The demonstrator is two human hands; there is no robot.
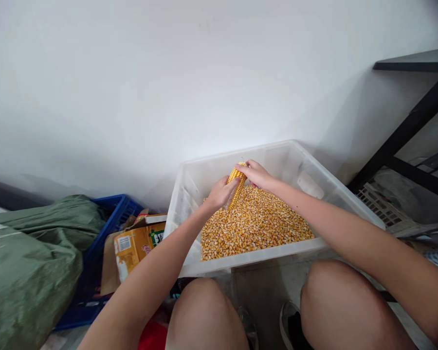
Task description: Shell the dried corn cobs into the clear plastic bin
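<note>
1. Left hand [221, 193] grips the lower end of a yellow dried corn cob [237, 186], fingers wrapped around it.
2. Right hand [257, 174] closes on the cob's upper end (thumb pressed against the kernels).
3. Both hold the tilted cob over a clear plastic bin [190, 233] that holds loose yellow kernels [253, 224].
4. Left of the bin sit a blue plastic crate [111, 221], an orange cardboard box [136, 245] and a green sack [29, 262].
</note>
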